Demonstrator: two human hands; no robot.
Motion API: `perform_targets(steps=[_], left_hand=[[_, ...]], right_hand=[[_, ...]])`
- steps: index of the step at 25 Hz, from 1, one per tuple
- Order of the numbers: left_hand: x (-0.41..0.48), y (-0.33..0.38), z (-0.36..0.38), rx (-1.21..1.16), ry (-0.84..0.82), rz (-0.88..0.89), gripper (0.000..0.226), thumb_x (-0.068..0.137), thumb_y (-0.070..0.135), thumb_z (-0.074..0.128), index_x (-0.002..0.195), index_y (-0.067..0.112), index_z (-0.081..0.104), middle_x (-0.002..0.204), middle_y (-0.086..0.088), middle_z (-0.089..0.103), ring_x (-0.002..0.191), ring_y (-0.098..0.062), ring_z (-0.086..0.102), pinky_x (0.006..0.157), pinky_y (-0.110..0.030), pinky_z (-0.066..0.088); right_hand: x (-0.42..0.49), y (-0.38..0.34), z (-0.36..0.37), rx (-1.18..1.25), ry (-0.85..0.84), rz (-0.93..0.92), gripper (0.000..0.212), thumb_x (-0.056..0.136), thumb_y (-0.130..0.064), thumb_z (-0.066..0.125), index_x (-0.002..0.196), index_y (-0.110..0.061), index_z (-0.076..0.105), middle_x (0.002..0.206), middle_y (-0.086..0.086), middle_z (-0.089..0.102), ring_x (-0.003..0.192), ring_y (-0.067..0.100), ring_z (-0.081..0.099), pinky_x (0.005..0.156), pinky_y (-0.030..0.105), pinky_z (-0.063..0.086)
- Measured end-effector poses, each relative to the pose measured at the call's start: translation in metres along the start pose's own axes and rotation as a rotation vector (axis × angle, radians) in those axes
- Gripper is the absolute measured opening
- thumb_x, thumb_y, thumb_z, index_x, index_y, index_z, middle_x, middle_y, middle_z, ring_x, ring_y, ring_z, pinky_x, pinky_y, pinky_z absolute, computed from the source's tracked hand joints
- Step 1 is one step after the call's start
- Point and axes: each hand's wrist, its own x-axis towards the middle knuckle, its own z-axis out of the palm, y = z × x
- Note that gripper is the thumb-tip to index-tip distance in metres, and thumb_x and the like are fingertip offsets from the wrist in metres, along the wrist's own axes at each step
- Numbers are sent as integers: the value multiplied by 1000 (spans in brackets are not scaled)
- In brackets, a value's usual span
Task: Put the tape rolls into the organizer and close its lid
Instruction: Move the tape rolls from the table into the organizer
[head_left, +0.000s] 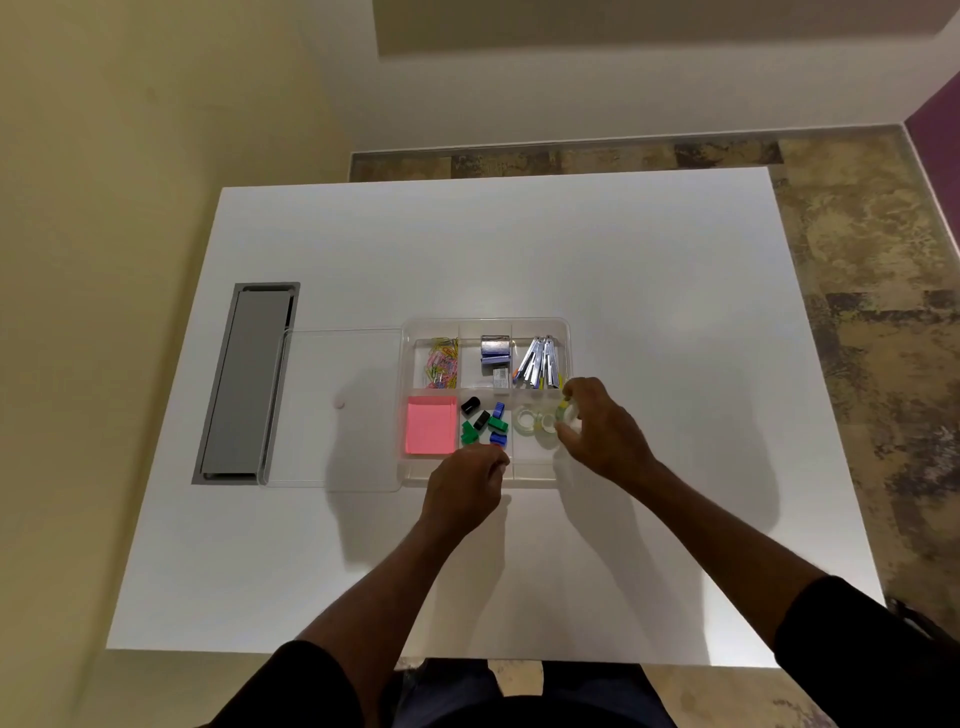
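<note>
Tape roll (567, 413) pinched in right hand (602, 434) fingertips over organizer (485, 327) near-right compartment, two rolls already inside. Light, rigid, slick; grip outer rim. Left hand (462, 491) curled at near wall, contents unclear. Lid (332, 410) open, left.

Organizer (566, 332): clear, open, on the white desk (519, 249).
Lid (337, 405): flat on the desk, touching the organizer's left side.
Right hand (602, 431): grip closed around a tape roll (566, 413) over the near right compartment.
Tape rolls (535, 423): two lie in that compartment.
Left hand (465, 491): at the organizer's near rim.
</note>
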Motion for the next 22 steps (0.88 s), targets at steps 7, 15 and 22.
perform_targets(steps=[7, 15, 22], left_hand=[[-6, 2, -2, -6, 0, -42, 36, 105, 20, 62, 141, 19, 67, 124, -7, 78, 103, -23, 75, 87, -38, 62], [-9, 0, -3, -8, -7, -56, 38, 106, 19, 60, 143, 20, 66, 125, -7, 78, 102, -23, 75, 87, -43, 64], [-6, -1, 3, -3, -8, -55, 34, 105, 19, 63, 139, 18, 69, 128, -7, 77, 103, -21, 75, 89, -41, 65]], right_hand=[[-7, -13, 14, -324, -178, -24, 46, 96, -46, 73, 132, -20, 62, 128, 4, 68, 112, 23, 64, 81, 35, 59], [-9, -2, 13, -204, -151, -18, 34, 96, -22, 75, 129, -18, 69, 132, 3, 66, 118, 24, 63, 83, 38, 61], [-11, 1, 18, -261, -24, -62, 40, 96, -34, 76, 133, -19, 70, 156, 16, 54, 142, 36, 53, 110, 49, 50]])
